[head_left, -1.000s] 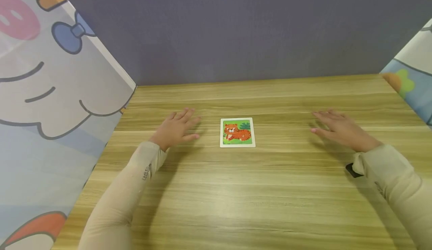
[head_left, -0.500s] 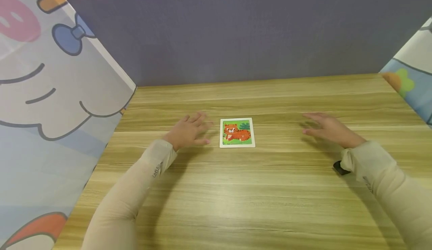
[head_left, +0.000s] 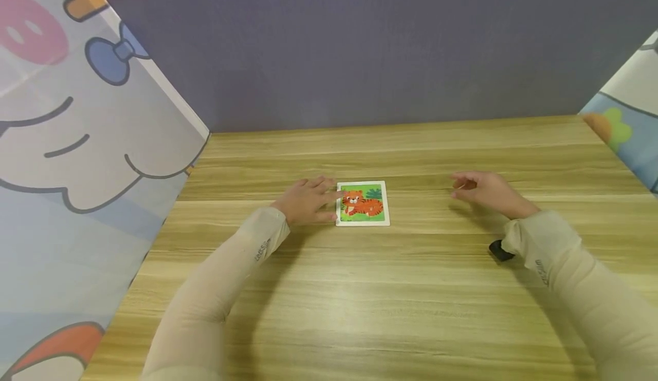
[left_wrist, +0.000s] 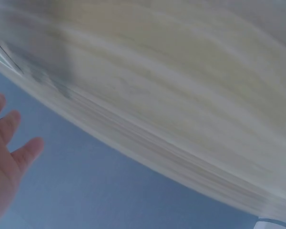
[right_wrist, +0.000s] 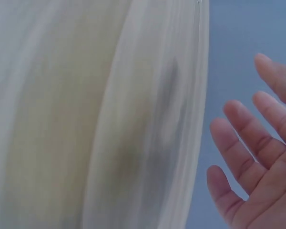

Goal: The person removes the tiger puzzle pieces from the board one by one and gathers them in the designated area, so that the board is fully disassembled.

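Note:
A square picture puzzle with a white border lies flat on the table, showing an orange tiger on green. My left hand reaches over its left edge, fingers spread, with the fingertips overlapping the border in the head view. In the left wrist view, the fingers of the left hand appear at the left, and a corner of the puzzle shows at the upper left. My right hand hovers right of the puzzle, apart from it, holding nothing. Its fingers bend loosely in the right wrist view, where the hand shows its palm side.
The wood-grain table reaches back to a grey-purple wall. A cartoon-printed panel borders the left side, another panel the right. A small black device sits at the right sleeve's cuff.
My left hand has moved right, from beside the puzzle to its left edge. My right hand has moved left toward the puzzle, its fingers bending a little more. The puzzle stays in place.

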The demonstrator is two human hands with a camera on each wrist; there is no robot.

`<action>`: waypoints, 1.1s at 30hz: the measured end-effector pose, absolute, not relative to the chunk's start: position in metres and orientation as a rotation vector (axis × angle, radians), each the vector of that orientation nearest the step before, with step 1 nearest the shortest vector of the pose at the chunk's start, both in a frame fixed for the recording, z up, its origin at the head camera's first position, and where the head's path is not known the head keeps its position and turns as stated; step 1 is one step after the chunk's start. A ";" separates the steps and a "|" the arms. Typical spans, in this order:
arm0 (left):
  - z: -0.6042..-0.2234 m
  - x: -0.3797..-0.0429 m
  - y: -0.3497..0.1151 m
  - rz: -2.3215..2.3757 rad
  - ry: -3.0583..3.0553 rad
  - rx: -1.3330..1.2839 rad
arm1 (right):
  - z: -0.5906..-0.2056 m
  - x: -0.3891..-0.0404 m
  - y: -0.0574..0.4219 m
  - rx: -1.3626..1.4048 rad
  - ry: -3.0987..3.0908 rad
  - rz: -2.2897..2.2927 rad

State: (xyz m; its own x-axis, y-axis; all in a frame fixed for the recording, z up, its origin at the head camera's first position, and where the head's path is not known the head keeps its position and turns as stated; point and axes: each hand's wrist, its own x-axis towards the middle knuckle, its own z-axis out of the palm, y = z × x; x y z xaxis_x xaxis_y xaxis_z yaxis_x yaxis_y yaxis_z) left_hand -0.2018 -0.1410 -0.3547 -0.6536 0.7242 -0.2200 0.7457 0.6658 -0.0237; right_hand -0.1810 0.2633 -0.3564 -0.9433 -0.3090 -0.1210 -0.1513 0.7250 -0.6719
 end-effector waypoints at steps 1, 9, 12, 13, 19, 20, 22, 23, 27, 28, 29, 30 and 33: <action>-0.355 -0.203 -0.140 -0.178 2.683 1.192 | -0.357 -0.182 0.261 -0.361 2.711 -1.029; -0.356 -0.204 -0.129 -0.265 2.635 1.162 | -0.362 -0.190 0.245 -0.336 2.713 -1.072; -0.356 -0.203 -0.126 -0.287 2.624 1.165 | -0.362 -0.192 0.239 -0.352 2.712 -1.065; -0.356 -0.203 -0.125 -0.284 2.620 1.166 | -0.362 -0.193 0.237 -0.360 2.714 -1.056; -0.355 -0.202 -0.117 -0.266 2.585 1.175 | -0.362 -0.195 0.225 -0.390 2.735 -1.012; -0.355 -0.202 -0.116 -0.267 2.579 1.178 | -0.362 -0.196 0.224 -0.395 2.737 -1.007; -0.354 -0.202 -0.114 -0.271 2.565 1.168 | -0.362 -0.197 0.221 -0.408 2.740 -0.993; -0.353 -0.202 -0.113 -0.278 2.556 1.160 | -0.362 -0.198 0.219 -0.414 2.742 -0.983; -0.351 -0.201 -0.110 -0.287 2.535 1.128 | -0.363 -0.201 0.212 -0.443 2.732 -0.962; -0.351 -0.200 -0.110 -0.284 2.533 1.119 | -0.363 -0.202 0.211 -0.445 2.725 -0.961; -0.351 -0.200 -0.109 -0.281 2.532 1.113 | -0.363 -0.203 0.209 -0.453 2.719 -0.963; -0.351 -0.200 -0.108 -0.279 2.530 1.106 | -0.364 -0.203 0.207 -0.458 2.713 -0.965; -0.353 -0.200 -0.106 -0.277 2.520 1.096 | -0.364 -0.205 0.201 -0.484 2.697 -0.975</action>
State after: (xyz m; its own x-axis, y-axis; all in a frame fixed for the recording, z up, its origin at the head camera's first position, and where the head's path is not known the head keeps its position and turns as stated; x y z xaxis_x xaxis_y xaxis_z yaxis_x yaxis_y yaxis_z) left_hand -0.1999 -0.1063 -0.3529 -0.6253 0.6609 -0.4150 0.7354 0.6770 -0.0298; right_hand -0.2046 0.2009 -0.3638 -0.9184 -0.3818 -0.1043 -0.2267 0.7235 -0.6520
